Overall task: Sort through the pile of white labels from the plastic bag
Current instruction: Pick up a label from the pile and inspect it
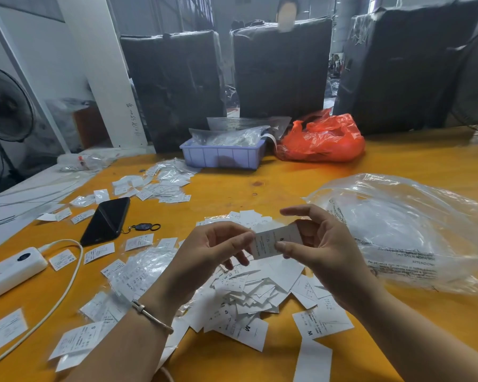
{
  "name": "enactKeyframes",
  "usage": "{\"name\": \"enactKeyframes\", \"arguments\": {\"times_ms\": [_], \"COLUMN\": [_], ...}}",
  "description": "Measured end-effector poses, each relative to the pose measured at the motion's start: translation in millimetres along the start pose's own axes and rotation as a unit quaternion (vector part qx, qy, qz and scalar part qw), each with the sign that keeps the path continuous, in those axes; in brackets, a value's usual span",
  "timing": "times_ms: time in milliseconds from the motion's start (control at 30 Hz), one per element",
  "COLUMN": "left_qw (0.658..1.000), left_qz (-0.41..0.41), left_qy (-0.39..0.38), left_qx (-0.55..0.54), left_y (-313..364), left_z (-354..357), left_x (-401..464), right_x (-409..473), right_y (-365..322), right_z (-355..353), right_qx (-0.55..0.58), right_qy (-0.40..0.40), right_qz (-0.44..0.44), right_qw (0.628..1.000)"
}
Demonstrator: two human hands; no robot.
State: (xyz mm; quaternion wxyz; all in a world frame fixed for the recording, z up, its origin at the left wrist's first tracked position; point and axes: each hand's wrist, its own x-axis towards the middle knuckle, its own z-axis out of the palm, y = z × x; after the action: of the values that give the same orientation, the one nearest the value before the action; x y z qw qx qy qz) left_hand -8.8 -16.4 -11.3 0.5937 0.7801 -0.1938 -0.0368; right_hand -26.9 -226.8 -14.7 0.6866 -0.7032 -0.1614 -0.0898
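Orange tabletop [287, 186] fills the lower frame, with dark wrapped bales standing behind it at the top. At centre, the left hand [213, 249] and right hand [323, 244] hold one white label [273, 241] up between them, above the table: the right thumb and fingers pinch its right end, while the left hand's curled fingers meet its left edge, though the exact grip there is blurred. Below the hands lies the pile of white labels [249, 296], loosely heaped, some showing the letters S and M. A bracelet [152, 315] circles the left wrist. At right, just beside the pile, a crumpled clear plastic bag [403, 232] with printed warnings rests on the table. More labels and small clear packets are scattered in the left half. A black phone [106, 220] lies at centre left, with a key fob [144, 226] beside it, and a white power bank [9, 268] with a cable sits at the left edge. Toward the back, a lavender bin [224, 157] holds clear bags, and an orange-red plastic bag [320, 140] sits to its right. One fan [6, 106] stands at far left.
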Motion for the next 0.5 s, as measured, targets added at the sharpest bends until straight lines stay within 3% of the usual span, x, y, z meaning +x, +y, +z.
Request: {"name": "enactKeyframes", "arguments": {"times_ms": [167, 233, 300, 400, 500], "left_qw": [1.0, 0.999, 0.992, 0.93, 0.861], "left_qz": [0.006, -0.004, -0.041, -0.127, -0.204], "left_qy": [-0.005, 0.015, 0.092, 0.223, 0.263], "left_qx": [0.007, 0.029, 0.078, 0.262, 0.384], "left_y": [-1, 0, -2, -11, -17], "left_z": [3, -2, -10, -30, -53], "left_x": [0, 1, 3, 5, 4], "right_x": [-3, -2, 2, 9, 16], "right_y": [-2, -1, 0, 1, 4], "right_z": [5, 4, -3, -19, -37], "right_qx": [-0.04, -0.087, -0.17, -0.338, -0.475], "right_qy": [-0.043, -0.011, 0.071, 0.197, 0.237], "right_qz": [-0.006, -0.028, -0.076, -0.152, -0.088], "right_qw": [0.998, 0.996, 0.98, 0.908, 0.843]}}
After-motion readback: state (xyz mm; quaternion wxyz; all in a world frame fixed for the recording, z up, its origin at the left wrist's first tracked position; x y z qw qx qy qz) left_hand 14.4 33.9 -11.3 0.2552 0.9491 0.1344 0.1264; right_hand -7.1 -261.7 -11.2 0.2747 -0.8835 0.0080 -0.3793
